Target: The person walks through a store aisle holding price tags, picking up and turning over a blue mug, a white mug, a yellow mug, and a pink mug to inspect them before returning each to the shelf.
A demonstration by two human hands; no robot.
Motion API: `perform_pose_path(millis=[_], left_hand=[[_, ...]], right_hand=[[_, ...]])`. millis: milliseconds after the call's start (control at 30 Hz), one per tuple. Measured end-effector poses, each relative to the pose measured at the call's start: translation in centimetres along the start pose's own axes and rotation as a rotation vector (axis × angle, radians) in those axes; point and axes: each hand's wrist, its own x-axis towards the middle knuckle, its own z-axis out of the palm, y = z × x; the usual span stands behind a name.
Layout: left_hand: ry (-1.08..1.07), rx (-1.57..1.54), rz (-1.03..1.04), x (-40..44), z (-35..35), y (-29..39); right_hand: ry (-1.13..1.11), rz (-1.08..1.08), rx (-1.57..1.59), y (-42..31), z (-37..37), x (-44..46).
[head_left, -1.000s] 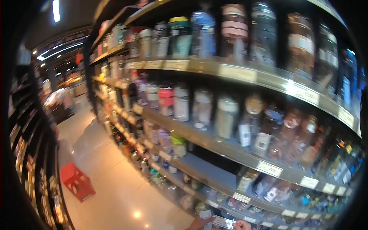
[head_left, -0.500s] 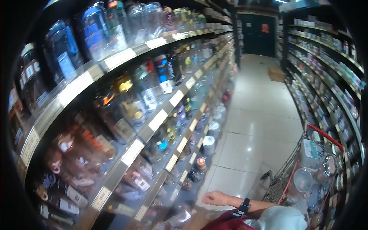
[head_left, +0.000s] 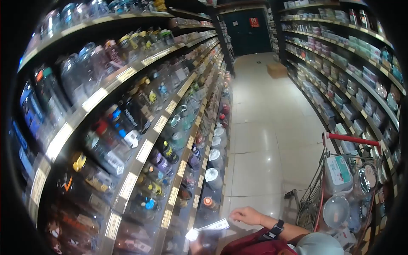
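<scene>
My left hand (head_left: pixel 196 247) is low at the bottom edge, partly cut off and blurred. It is closed on one end of a white printed label strip (head_left: pixel 214 225), which slants up to the right. Just past the strip's other end is my right hand (head_left: pixel 247 216), its fingers curled and drawn together; anything between them is too small to make out. A dark watch (head_left: pixel 275 229) sits on the right wrist, below which a maroon garment (head_left: pixel 250 244) shows. Left of both hands, clear bottles and lidded containers (head_left: pixel 213 178) line the lower shelves.
Tall shelving with price labels (head_left: pixel 128 185) fills the left side. A cart (head_left: pixel 352 139) with a red handle holds clear containers on the right, in front of more shelves (head_left: pixel 357 55). The tiled aisle (head_left: pixel 255 127) leads to a cardboard box (head_left: pixel 277 70) and dark doors (head_left: pixel 246 32).
The view has swung right from the bottle shelves and red stool to the aisle and cart. My hands, both at the strip earlier, moved apart; since the middle frame the strip has come nearer my right hand.
</scene>
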Motion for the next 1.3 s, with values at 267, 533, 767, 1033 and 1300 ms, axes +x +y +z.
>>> perform_pose_path(millis=[267, 533, 767, 1033, 1300], left_hand=[[-0.065, 0.106, 0.027, 5.2, 18.2, 7.4], [-0.091, 0.076, -0.037, 14.0, 26.7, 8.5], [-0.158, 0.000, -0.093, 24.6, 36.7, 14.0], [-0.567, 0.180, -0.025, 39.9, 49.4, 15.2], [-0.650, 0.122, -0.050, 44.2, 63.6, 16.4]], right_hand=[[0.325, 0.042, 0.292, 3.7, -10.9, 0.0], [0.508, 0.109, 0.479, 7.4, -17.4, 1.9], [0.612, 0.107, 0.458, 9.7, -27.4, 9.6], [0.985, 0.094, 0.463, 10.9, -39.9, 13.5], [0.978, 0.159, 0.462, 17.2, -50.1, 16.5]])
